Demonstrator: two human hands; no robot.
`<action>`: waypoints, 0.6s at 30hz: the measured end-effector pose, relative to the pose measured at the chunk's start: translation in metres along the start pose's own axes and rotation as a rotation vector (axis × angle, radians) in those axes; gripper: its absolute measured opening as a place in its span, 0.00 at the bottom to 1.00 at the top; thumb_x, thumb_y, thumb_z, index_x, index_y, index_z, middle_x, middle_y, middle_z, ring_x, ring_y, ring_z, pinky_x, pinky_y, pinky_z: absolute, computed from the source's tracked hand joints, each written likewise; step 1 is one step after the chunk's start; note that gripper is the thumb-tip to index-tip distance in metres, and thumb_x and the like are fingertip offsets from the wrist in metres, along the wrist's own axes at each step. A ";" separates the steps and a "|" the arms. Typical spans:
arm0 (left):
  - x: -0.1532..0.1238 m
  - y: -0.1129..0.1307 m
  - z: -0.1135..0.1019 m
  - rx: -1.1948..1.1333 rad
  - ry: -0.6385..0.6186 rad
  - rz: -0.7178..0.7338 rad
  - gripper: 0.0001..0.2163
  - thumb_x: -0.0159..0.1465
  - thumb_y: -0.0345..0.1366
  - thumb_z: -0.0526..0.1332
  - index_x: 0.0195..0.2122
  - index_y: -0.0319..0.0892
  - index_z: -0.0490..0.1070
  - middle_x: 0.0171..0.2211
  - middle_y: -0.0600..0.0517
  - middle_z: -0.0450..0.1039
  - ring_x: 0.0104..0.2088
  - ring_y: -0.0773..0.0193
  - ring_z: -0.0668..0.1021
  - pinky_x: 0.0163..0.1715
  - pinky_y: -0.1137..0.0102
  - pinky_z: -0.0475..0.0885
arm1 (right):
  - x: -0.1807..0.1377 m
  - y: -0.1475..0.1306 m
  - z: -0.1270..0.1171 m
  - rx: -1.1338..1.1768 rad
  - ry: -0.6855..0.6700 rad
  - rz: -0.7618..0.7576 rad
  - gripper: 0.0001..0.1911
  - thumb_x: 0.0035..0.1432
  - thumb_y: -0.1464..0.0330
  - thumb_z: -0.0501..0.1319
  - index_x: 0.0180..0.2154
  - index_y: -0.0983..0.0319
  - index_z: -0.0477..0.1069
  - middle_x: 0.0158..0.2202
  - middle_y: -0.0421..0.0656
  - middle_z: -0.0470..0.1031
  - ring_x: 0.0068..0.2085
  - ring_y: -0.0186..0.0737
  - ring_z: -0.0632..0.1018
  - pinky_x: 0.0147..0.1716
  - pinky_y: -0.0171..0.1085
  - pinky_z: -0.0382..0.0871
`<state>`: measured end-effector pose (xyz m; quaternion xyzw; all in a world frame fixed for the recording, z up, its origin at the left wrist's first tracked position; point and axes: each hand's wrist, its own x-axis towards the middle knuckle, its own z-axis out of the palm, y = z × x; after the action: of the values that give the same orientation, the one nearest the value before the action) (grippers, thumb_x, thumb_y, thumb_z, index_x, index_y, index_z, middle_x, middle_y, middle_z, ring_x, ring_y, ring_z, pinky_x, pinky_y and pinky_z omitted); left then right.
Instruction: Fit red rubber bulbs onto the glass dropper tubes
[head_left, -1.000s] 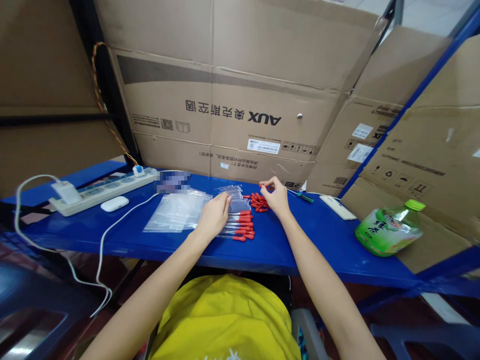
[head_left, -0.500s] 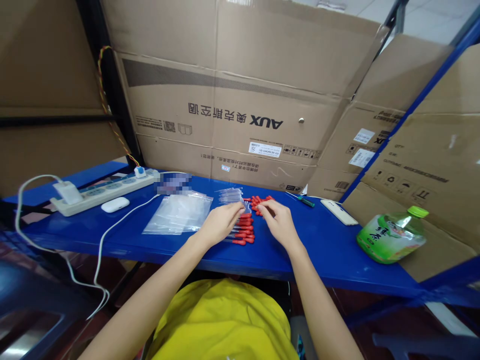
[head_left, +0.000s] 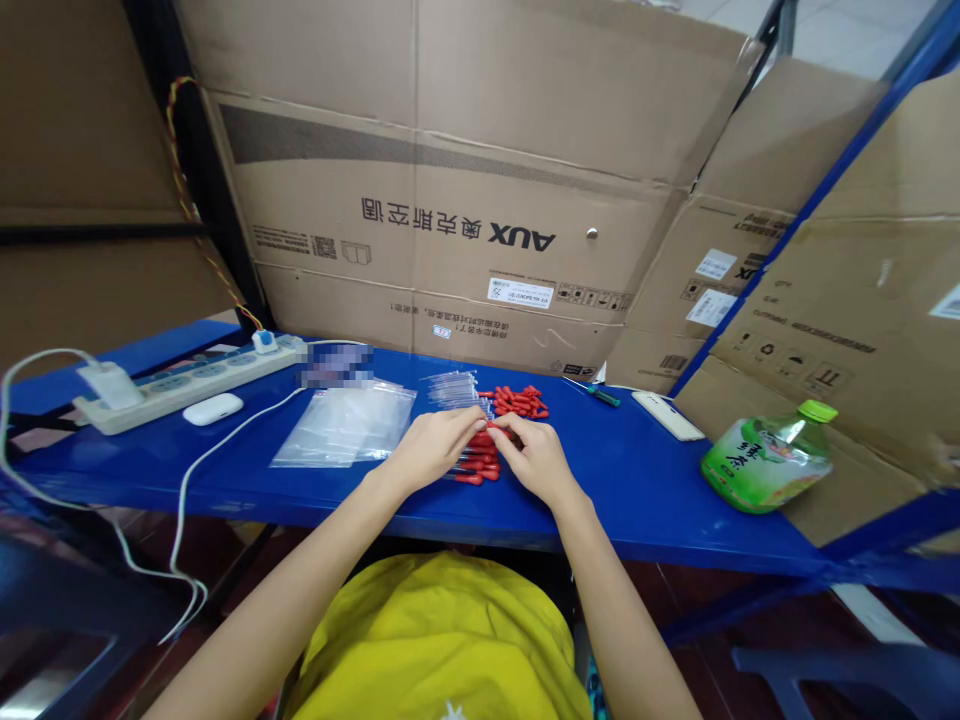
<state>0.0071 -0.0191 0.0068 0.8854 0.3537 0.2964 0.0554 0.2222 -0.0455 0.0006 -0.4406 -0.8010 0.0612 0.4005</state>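
Observation:
My left hand (head_left: pixel 441 443) is closed in a pinch above a row of slim rods with red bulb-shaped ends (head_left: pixel 480 465); what its fingertips grip is hidden. Beside it, my right hand (head_left: pixel 538 458) pinches a small red bulb-shaped piece (head_left: pixel 496 430), its fingertips almost meeting those of the left. Just behind the hands lies a heap of loose red pieces (head_left: pixel 523 402). Left of that heap, a bundle of thin clear rods (head_left: pixel 451 388) rests on the blue table (head_left: pixel 622 480).
Clear zip bags (head_left: pixel 345 425) lie to the left, near a white earphone case (head_left: pixel 212 409) and a power strip (head_left: pixel 199 383) with cables. To the right are a green-handled screwdriver (head_left: pixel 598 394), a white phone-like slab (head_left: pixel 667 415) and a green-labelled bottle (head_left: pixel 765 460). Cardboard (head_left: pixel 465 180) walls the back.
My right hand has moved left from the heap of red pieces to my left hand's fingertips, bringing a red piece. My left hand stays over the row. The camera view has shifted slightly.

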 end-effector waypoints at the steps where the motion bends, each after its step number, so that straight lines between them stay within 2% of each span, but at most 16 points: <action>1: 0.000 0.000 0.000 -0.006 -0.004 0.000 0.15 0.80 0.43 0.45 0.46 0.47 0.70 0.41 0.49 0.80 0.41 0.57 0.83 0.39 0.67 0.71 | 0.000 0.000 0.001 -0.006 0.000 -0.008 0.14 0.74 0.59 0.57 0.45 0.57 0.79 0.34 0.41 0.84 0.31 0.40 0.80 0.35 0.36 0.67; 7: -0.001 0.002 0.000 -0.005 -0.011 -0.012 0.15 0.79 0.41 0.44 0.46 0.46 0.69 0.38 0.48 0.79 0.39 0.56 0.82 0.39 0.66 0.71 | 0.000 -0.005 0.005 -0.051 0.014 0.007 0.15 0.76 0.58 0.55 0.44 0.57 0.78 0.32 0.41 0.83 0.30 0.40 0.80 0.34 0.36 0.65; 13: -0.001 0.003 -0.001 -0.038 0.012 -0.006 0.15 0.79 0.41 0.44 0.45 0.46 0.69 0.39 0.48 0.79 0.40 0.57 0.82 0.40 0.66 0.72 | 0.000 -0.008 0.008 -0.099 0.059 0.044 0.14 0.75 0.59 0.55 0.42 0.57 0.77 0.28 0.39 0.80 0.27 0.39 0.79 0.32 0.35 0.63; 18: 0.000 0.004 -0.001 -0.053 0.015 0.013 0.16 0.79 0.41 0.44 0.43 0.45 0.69 0.38 0.48 0.78 0.39 0.57 0.81 0.41 0.65 0.72 | 0.000 -0.009 0.008 -0.111 0.061 0.052 0.14 0.75 0.59 0.55 0.41 0.57 0.76 0.28 0.40 0.80 0.28 0.39 0.79 0.32 0.35 0.63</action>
<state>0.0086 -0.0225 0.0090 0.8837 0.3403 0.3126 0.0745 0.2109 -0.0487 -0.0008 -0.4846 -0.7789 0.0137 0.3978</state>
